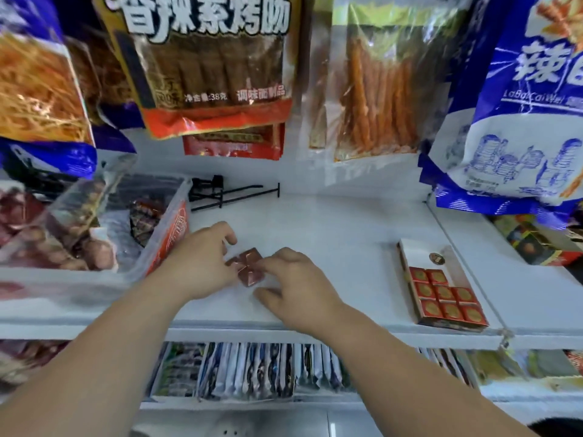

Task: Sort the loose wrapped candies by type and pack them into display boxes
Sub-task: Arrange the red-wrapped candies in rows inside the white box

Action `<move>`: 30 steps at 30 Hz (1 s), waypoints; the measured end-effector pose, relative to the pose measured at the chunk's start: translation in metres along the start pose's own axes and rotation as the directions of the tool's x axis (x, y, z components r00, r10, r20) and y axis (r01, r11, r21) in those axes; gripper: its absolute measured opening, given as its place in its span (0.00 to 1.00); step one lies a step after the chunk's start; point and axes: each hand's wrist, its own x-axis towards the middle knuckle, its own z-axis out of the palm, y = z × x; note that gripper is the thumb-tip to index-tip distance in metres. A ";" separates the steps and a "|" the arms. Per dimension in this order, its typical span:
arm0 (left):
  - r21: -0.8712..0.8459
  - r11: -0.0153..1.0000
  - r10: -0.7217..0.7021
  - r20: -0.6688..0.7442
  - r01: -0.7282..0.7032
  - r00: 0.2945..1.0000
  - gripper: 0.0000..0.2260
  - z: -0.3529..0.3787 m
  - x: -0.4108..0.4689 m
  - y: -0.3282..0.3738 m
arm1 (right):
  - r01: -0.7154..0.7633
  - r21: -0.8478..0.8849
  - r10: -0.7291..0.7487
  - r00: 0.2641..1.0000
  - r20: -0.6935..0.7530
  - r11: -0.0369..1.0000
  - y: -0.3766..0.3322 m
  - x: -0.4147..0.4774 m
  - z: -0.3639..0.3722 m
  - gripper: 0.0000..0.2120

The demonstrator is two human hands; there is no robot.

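On the white shelf [331, 234], mid-front, both hands meet over a small cluster of brown-red square candies [247, 267]. Left hand [202, 263] pinches the cluster's left edge, fingers curled on it; right hand [293, 282] grips the right edge, thumb underneath. Candy count unclear, maybe four, partly hidden. Display box [441, 287] sits well apart to the right, part-filled with red-gold squares, its far end bare. Clear tub [94, 228] of wrapped sweets at left. Snack bags [205, 64] hang above.
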 end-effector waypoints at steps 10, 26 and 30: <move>0.109 0.989 0.102 -0.047 -0.096 0.994 0.03 0.012 0.003 0.001 | 0.000 -0.189 -0.036 0.981 -0.188 0.982 -0.010 0.008 0.022 0.12; -0.553 0.833 0.080 0.174 0.031 0.981 0.03 0.019 -0.019 0.045 | -0.231 -0.112 0.249 0.949 0.191 0.966 0.048 -0.056 -0.082 0.13; -0.589 0.807 0.148 0.275 0.045 0.950 0.09 0.031 -0.017 0.059 | -0.234 -0.083 0.244 0.955 0.166 0.969 0.058 -0.062 -0.075 0.15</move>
